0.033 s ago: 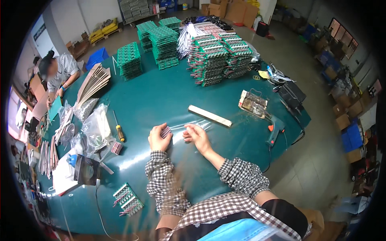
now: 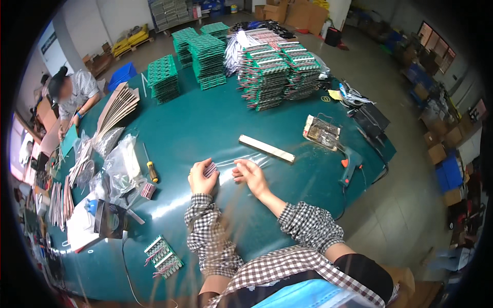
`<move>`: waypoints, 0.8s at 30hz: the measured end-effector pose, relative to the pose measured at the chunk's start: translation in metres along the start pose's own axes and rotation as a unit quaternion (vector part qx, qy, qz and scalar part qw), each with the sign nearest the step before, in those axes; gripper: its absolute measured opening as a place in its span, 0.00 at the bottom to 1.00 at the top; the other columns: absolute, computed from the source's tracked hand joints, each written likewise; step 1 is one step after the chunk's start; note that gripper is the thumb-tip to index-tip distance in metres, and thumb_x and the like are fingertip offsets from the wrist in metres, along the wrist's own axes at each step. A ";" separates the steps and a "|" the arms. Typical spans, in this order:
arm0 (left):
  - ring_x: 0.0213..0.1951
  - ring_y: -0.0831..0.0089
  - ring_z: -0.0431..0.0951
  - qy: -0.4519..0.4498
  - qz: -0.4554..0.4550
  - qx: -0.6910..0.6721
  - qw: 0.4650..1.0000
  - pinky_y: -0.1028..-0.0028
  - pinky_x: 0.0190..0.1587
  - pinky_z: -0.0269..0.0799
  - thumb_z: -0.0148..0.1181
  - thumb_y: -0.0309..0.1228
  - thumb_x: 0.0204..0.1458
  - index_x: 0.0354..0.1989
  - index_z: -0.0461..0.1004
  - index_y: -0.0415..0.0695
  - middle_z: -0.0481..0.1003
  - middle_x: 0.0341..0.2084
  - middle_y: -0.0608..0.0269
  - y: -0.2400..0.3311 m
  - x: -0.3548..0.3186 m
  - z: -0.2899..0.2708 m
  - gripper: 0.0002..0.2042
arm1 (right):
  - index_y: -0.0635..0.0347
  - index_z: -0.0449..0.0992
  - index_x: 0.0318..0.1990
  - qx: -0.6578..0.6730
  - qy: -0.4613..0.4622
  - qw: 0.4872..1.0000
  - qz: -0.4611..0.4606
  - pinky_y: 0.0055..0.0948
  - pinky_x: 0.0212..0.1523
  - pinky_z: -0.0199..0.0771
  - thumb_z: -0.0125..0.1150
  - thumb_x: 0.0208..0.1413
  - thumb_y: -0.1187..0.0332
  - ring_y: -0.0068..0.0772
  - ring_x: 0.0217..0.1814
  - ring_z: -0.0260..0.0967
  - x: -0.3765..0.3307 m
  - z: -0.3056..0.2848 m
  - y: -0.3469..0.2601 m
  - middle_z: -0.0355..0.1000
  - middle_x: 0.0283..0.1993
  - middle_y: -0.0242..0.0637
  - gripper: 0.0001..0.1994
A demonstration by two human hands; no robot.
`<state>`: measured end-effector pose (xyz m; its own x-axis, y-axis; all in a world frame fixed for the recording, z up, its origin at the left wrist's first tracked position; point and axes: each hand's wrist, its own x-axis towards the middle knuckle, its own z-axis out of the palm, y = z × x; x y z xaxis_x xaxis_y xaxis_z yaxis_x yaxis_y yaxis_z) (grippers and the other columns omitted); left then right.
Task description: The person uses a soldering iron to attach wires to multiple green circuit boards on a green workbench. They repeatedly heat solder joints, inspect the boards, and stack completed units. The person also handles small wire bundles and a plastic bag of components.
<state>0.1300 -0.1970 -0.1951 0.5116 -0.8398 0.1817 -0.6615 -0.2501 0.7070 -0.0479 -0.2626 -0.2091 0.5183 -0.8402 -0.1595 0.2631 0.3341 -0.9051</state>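
Green table; clear plastic bag, shiny, flat, btwn hands.

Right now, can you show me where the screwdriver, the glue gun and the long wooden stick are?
screwdriver (image 2: pixel 152 171): head view, on its yellow handle.
glue gun (image 2: pixel 350 163): head view, on the blue-grey body above the grip.
long wooden stick (image 2: pixel 266 148): head view, on the middle of its flat top.

A grey concrete floor surrounds the teal-covered counter, with cardboard boxes against the white far wall and more boxes at right.
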 end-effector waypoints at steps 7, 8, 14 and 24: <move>0.41 0.69 0.75 0.026 0.030 -0.028 0.999 0.71 0.46 0.71 0.69 0.26 0.37 0.47 0.75 0.42 0.75 0.38 0.60 -0.005 0.002 0.018 0.23 | 0.63 0.70 0.50 0.010 -0.005 1.000 -0.001 0.19 0.35 0.76 0.54 0.61 0.64 0.22 0.38 0.73 0.001 -0.014 -0.011 0.73 0.39 0.35 0.15; 0.41 0.70 0.75 0.010 0.038 -0.035 0.999 0.72 0.47 0.71 0.69 0.25 0.38 0.48 0.74 0.41 0.75 0.39 0.60 -0.011 0.004 0.014 0.24 | 0.63 0.71 0.50 -0.006 -0.008 1.000 -0.027 0.19 0.35 0.75 0.55 0.60 0.64 0.22 0.37 0.73 0.001 -0.015 -0.019 0.73 0.39 0.35 0.15; 0.45 0.71 0.73 -0.048 0.036 -0.058 0.997 0.72 0.51 0.68 0.69 0.26 0.42 0.51 0.73 0.41 0.73 0.43 0.60 -0.017 0.011 0.030 0.23 | 0.63 0.73 0.48 -0.208 0.133 0.946 -0.209 0.21 0.35 0.76 0.62 0.54 0.69 0.21 0.38 0.73 -0.064 -0.098 -0.087 0.74 0.41 0.34 0.14; 0.44 0.69 0.73 -0.078 0.008 -0.148 0.986 0.72 0.48 0.71 0.61 0.23 0.51 0.55 0.66 0.36 0.73 0.46 0.54 -0.045 0.019 0.009 0.21 | 0.58 0.73 0.44 -0.433 0.527 0.702 -0.207 0.29 0.32 0.73 0.70 0.45 0.65 0.31 0.34 0.74 -0.169 -0.222 -0.110 0.71 0.36 0.38 0.18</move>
<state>0.1645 -0.2057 -0.2298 0.3967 -0.9122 0.1027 -0.4672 -0.1044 0.8780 -0.3453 -0.2522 -0.1697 -0.4651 -0.7906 0.3984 -0.6161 -0.0341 -0.7869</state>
